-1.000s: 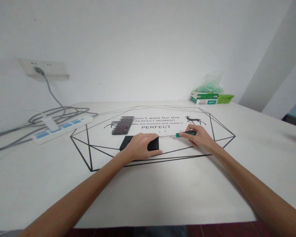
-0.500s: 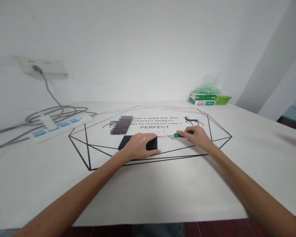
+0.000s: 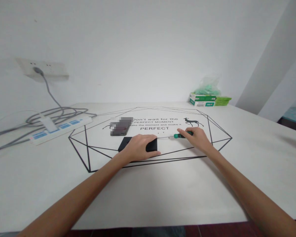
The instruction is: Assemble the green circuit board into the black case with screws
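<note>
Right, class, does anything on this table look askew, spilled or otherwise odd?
The grey cables sprawl in loose, overlapping loops beside the power strip at the left, untidier than everything else. Tiny dark specks show near the screwdriver, too small to identify. No spill or damage is visible.

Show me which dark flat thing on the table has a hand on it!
The black box, the nearer one: the left hand is gripping it. The other, a dark, partly pixelated device lying just behind, has no hand on it.
</note>
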A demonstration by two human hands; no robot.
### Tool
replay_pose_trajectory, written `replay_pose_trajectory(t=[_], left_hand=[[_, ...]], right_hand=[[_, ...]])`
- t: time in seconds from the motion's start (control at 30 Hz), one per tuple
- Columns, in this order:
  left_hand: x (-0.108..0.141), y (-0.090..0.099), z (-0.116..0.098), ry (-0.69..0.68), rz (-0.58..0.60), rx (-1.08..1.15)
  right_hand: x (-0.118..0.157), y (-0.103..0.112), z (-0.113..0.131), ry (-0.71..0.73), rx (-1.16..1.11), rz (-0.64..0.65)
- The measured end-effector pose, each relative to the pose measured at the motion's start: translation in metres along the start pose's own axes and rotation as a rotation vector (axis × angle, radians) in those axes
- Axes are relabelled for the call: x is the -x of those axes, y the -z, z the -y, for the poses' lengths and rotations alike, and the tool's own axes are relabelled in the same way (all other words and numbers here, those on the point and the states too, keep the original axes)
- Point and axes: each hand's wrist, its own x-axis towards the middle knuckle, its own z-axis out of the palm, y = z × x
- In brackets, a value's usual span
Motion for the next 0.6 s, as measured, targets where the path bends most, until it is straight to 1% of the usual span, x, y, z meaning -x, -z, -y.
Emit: replay_pose_trajectory(t=[0.07, 0.17, 0.23, 0.3, 0.4, 0.47, 0.53, 0.6], left_hand=[[0.0000, -0.0003, 0.0000, -0.003, -0.001, 0.003], [0.0000, -0.0012, 0.0005, 0.008, -0.009, 0.005], [0.0000, -0.0018, 0.0010, 0.013, -0.011, 0.006], [-0.0001, -0.0020, 0.0014, 0.012, -0.011, 0.006], [-0.0002, -0.0016, 0.0014, 0.011, -0.004, 0.000], [-0.0001, -0.0009, 0.0012, 0.014, -0.004, 0.002], [0.0002, -0.0003, 0.0012, 0.008, -0.004, 0.017], [0.0005, -0.0001, 0.0016, -0.011, -0.005, 0.034]], right_hand=[[-0.0003, -0.0011, -0.0010, 0.002, -0.050, 0.011], [0.0010, 0.0001, -0.0019, -0.113, -0.268, 0.139], [0.0018, 0.0013, -0.0014, -0.174, -0.335, 0.175], [0.0018, 0.0015, 0.0001, -0.161, -0.299, 0.120], [0.0002, 0.0005, 0.0031, -0.078, -0.216, 0.003], [-0.0014, 0.0009, 0.0039, -0.054, -0.228, -0.057], [-0.0031, 0.0031, 0.0024, -0.041, -0.247, -0.156], [-0.0044, 0.0065, -0.0007, -0.031, -0.215, -0.292]])
